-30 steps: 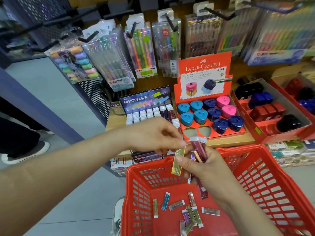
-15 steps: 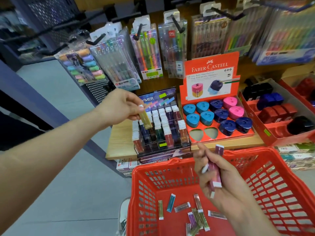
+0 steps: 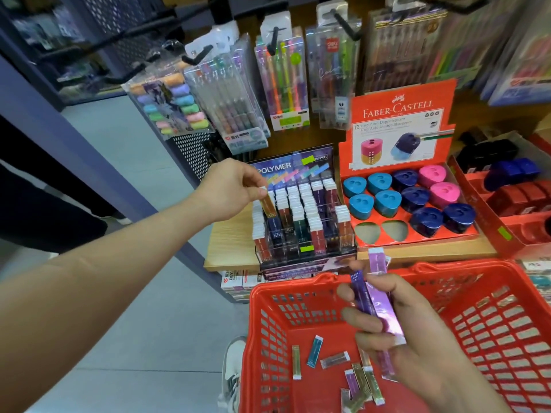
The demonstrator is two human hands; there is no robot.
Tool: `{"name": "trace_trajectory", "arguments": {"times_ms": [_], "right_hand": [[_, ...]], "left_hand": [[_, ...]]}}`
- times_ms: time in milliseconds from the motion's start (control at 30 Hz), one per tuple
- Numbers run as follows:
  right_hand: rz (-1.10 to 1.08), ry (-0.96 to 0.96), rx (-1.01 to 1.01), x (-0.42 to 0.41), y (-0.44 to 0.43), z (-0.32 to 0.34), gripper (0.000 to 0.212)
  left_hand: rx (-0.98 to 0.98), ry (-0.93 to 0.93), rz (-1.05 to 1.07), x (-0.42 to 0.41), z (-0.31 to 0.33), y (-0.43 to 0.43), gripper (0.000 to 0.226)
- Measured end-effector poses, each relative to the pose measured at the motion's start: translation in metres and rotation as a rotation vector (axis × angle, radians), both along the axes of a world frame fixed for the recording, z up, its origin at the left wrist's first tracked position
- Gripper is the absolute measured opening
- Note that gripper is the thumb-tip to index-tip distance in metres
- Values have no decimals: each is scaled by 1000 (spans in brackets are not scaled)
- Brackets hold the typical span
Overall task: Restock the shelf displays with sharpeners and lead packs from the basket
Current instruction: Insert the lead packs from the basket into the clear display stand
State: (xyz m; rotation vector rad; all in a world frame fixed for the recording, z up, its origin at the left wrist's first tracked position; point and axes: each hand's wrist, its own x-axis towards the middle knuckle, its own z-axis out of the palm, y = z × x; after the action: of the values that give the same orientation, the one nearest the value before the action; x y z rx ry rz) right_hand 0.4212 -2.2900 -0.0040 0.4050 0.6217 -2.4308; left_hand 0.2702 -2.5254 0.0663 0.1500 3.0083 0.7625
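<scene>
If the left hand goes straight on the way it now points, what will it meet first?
Probably the white-capped lead packs in the lead display's left rows; the gold lead pack the left hand pinches would touch them. Depth is unclear.

— What sort of place is this?
— A stationery shop. Blister packs of pens (image 3: 280,81) hang from black hooks (image 3: 343,23) above the goods.
— What else shows it?
— A Faber-Castell display box (image 3: 399,120) full of sharpeners (image 3: 384,201), and a tiered rack of lead packs (image 3: 301,216) on the wooden shelf (image 3: 229,242). There is another red carton (image 3: 530,231) beside them and a red shopping basket (image 3: 492,323) below.
</scene>
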Motion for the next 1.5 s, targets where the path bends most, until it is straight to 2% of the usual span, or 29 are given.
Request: {"name": "trace_trajectory", "arguments": {"times_ms": [167, 200, 367, 467, 633, 767, 1000, 1167, 1333, 1500], "right_hand": [[-9, 20, 315, 0, -4, 1, 28], [-19, 23, 348, 0, -3, 2, 30], [11, 41, 396, 0, 1, 6, 36], [2, 62, 407, -1, 5, 5, 38], [5, 101, 470, -1, 9, 5, 25], [9, 97, 527, -1, 11, 4, 25], [-110, 36, 561, -4, 17, -1, 18], [-146, -4, 544, -8, 24, -6, 22], [-113, 17, 548, -9, 28, -5, 29], [-116, 23, 564, -8, 26, -5, 21]], "left_hand": [[-19, 12, -33, -1, -1, 1, 5], [6, 10, -37, -2, 0, 1, 3], [338, -117, -47, -3, 7, 19, 9], [376, -107, -107, 0, 11, 40, 4], [262, -84, -127, -1, 18, 52, 5], [298, -121, -117, -3, 21, 44, 9], [240, 32, -75, -11, 7, 63, 3], [24, 5, -174, -12, 0, 73, 6], [-57, -22, -220, -7, -8, 79, 7], [-181, -17, -286, -1, -16, 89, 12]]}}
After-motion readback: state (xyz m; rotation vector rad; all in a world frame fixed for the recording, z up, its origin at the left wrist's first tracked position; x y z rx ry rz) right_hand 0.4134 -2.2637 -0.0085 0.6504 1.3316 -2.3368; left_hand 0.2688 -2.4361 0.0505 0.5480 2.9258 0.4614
